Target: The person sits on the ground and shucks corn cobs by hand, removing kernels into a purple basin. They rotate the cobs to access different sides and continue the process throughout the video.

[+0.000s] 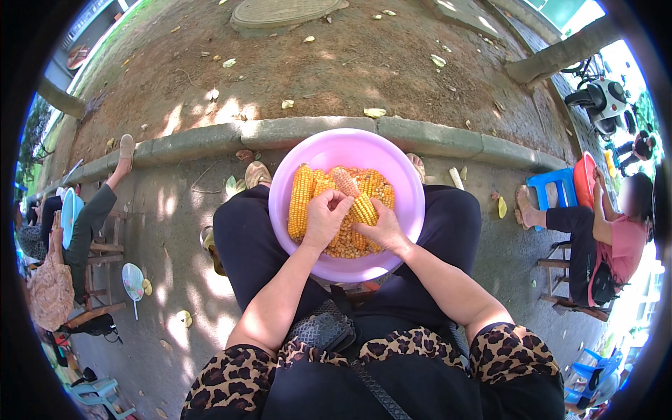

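Note:
A pink plastic basin (415, 210) sits between my knees with loose yellow kernels (344, 247) and several ears of corn in it. Over the middle of the basin is a partly shelled ear of corn (363, 209); its far end is bare cob, and kernels cover the near part. My right hand (387, 228) grips the near end from the right. From the left, my left hand (326, 218) has its thumb and forefinger pinched against the ear's side where the kernels begin. A full ear (301, 202) leans along the basin's left wall.
A stone kerb (310, 131) runs just beyond the basin. A bare cob (456, 178) lies right of my foot. On the left, a hand fan (133, 282) lies on the pavement. Seated people flank me; the right one (625, 231) has a red basin (584, 179) by a blue stool (551, 186).

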A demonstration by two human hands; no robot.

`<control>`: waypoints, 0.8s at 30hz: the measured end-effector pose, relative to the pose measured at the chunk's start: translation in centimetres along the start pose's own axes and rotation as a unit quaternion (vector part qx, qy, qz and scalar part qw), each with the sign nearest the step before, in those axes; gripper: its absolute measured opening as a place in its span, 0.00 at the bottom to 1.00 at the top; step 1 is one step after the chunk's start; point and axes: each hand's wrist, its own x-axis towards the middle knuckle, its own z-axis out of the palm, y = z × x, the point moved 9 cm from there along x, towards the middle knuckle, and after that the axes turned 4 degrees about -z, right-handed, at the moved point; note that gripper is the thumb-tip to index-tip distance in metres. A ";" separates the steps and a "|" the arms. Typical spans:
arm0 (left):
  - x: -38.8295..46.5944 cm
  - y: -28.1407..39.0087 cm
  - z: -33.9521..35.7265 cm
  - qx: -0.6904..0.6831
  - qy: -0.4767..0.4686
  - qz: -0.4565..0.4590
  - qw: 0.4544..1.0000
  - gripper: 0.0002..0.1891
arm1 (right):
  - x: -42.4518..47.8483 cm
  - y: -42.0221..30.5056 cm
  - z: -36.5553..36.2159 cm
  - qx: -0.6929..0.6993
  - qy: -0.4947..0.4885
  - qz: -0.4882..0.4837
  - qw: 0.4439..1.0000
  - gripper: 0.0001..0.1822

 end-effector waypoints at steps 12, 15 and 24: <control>-0.2 1.2 -0.6 -0.011 0.053 0.068 0.996 0.04 | 0.1 0.9 0.4 0.293 -0.024 0.078 0.953 0.31; -0.3 1.9 0.1 -0.029 0.040 0.073 0.996 0.05 | -0.1 0.7 0.5 0.314 -0.027 0.074 0.946 0.30; -0.3 0.9 -0.3 0.001 0.034 0.032 0.999 0.07 | -0.2 -0.5 0.8 0.210 -0.060 0.040 0.975 0.32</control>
